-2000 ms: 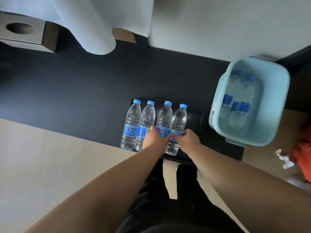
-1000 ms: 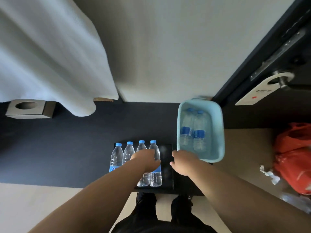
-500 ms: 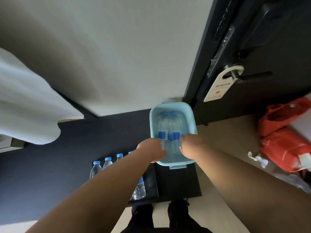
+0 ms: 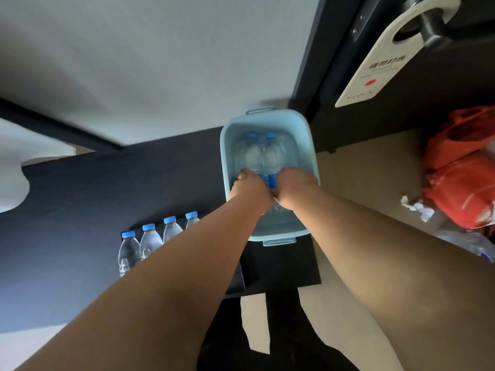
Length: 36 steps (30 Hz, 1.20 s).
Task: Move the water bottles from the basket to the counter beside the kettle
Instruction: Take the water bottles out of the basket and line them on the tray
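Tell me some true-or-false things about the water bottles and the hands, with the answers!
1. Two bottles lie in the blue basket. True.
2. Only the left hand reaches into the basket. False: the right hand does too.
3. Four bottles stand in a row on the dark counter. True.
4. The bottle caps are red. False: they are blue.
5. The door sign lies on the floor. False: it hangs on the door handle.
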Each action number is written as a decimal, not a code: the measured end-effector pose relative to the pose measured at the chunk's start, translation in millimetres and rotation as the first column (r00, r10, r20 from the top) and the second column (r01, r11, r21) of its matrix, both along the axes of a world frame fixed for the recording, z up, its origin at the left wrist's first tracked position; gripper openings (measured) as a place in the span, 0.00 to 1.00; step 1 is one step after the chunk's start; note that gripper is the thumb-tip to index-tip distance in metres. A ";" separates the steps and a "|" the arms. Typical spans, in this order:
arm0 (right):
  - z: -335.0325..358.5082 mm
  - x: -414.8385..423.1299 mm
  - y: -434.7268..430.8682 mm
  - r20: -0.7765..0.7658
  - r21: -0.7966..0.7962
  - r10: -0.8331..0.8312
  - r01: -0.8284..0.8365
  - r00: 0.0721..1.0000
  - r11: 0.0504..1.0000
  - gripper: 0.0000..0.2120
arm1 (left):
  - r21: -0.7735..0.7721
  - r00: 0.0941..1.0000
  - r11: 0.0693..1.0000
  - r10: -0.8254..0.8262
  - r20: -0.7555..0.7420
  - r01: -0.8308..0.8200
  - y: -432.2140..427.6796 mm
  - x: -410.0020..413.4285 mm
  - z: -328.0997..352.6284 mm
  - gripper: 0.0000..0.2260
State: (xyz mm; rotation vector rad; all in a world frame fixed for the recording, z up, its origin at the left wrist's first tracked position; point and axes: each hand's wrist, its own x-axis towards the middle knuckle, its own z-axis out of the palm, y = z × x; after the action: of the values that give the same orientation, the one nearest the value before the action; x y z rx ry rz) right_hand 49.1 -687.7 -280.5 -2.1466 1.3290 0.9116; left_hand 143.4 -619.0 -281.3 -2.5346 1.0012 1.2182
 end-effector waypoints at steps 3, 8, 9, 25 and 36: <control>-14.6 1.9 -0.2 0.024 0.003 -0.127 0.127 0.992 0.992 0.13 | 0.028 0.998 0.998 0.057 -0.025 -0.056 -0.7 -2.3 -15.3 0.41; -41.7 0.8 5.4 0.138 0.074 -0.435 0.429 0.890 0.900 0.23 | -0.075 0.980 0.978 0.189 -0.053 -0.193 1.8 -7.3 -29.2 0.32; -46.9 -0.2 7.4 0.148 0.094 -0.485 0.476 0.862 0.874 0.27 | -0.091 0.970 0.966 0.237 -0.052 -0.241 1.5 -7.4 -32.1 0.32; -75.4 -12.2 32.1 0.294 0.348 -0.862 0.794 0.414 0.499 0.31 | -0.038 0.692 0.708 0.675 -0.256 -0.705 3.8 -9.1 -50.0 0.23; -14.1 -29.4 47.0 0.340 0.402 -0.865 0.775 0.368 0.488 0.28 | -0.121 0.765 0.760 0.608 -0.215 -0.638 26.2 -13.0 10.8 0.24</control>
State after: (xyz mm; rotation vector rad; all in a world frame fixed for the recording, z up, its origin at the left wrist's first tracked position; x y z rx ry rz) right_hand 19.6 -640.7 -294.6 -1.1066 1.6544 -0.0024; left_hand 130.4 -592.8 -270.5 -3.0970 0.2649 1.5683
